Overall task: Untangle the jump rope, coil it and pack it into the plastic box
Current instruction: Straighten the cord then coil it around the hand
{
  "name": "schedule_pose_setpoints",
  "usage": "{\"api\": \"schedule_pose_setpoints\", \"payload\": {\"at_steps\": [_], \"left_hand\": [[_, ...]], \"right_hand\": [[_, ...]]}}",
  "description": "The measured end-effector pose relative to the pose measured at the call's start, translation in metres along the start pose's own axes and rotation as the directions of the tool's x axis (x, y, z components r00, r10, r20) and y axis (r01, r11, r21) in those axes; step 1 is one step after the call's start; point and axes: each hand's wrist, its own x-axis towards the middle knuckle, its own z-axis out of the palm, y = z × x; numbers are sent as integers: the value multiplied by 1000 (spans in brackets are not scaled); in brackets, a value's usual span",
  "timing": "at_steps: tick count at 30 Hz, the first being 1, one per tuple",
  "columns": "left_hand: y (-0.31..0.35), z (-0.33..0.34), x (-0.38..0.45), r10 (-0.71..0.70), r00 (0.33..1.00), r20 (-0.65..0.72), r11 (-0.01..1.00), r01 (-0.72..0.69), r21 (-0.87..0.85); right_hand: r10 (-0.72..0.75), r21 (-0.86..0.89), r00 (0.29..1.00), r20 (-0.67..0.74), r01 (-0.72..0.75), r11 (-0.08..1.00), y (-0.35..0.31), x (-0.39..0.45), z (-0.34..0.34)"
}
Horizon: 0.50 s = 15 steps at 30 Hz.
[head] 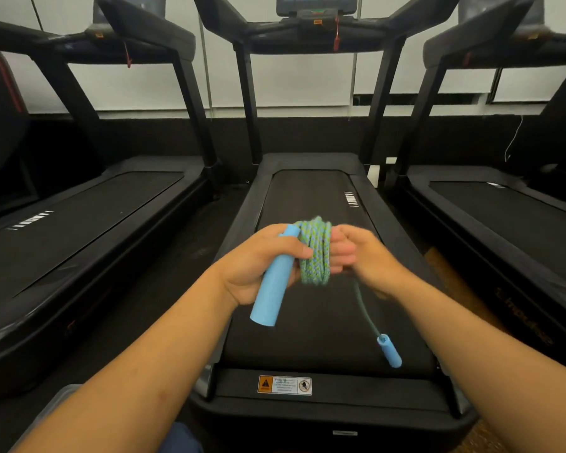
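Here, left hand (258, 259) grips blue handle (272, 282) and green rope coil (316, 253); right hand (356, 253) pinches the coil. Second handle (389, 351) dangles over treadmill belt (307, 338). Grey plastic edge (59, 397) lower left, contents hidden.

Three treadmills side by side, middle treadmill (311, 204) ahead, coiled rope (316, 250) between left hand (258, 263) and right hand (363, 256) above its belt, one handle (273, 279) in left hand, second handle (389, 351) dangling below right.

green-blue flecked rope (315, 253), lt blue handles (273, 279), blk treadmill (311, 325)
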Motion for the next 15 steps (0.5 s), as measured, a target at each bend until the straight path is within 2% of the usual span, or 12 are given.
{"api": "schedule_pose_setpoints", "payload": {"at_steps": [3, 6, 10, 12, 15], "left_hand": [[2, -5, 2, 91, 994, -52, 979, -99, -177], [4, -14, 4, 132, 973, -189, 971, -165, -174], [4, -27, 3, 155, 941, -301, 982, -181, -60], [3, -30, 3, 162, 922, -351, 986, -168, 14], [1, -31, 3, 167, 923, -345, 986, -148, 81]], "right_hand": [[74, -123, 969, 235, -46, 991, -3, -11, 14], [133, -283, 883, 450, 0, 959, -22, -20, 21], [178, -527, 846, 502, 136, 839, -57, -25, 17], [185, -552, 844, 503, 150, 820, -70, -27, 10], [179, -542, 849, 496, 142, 828, -85, -30, 0]]}}
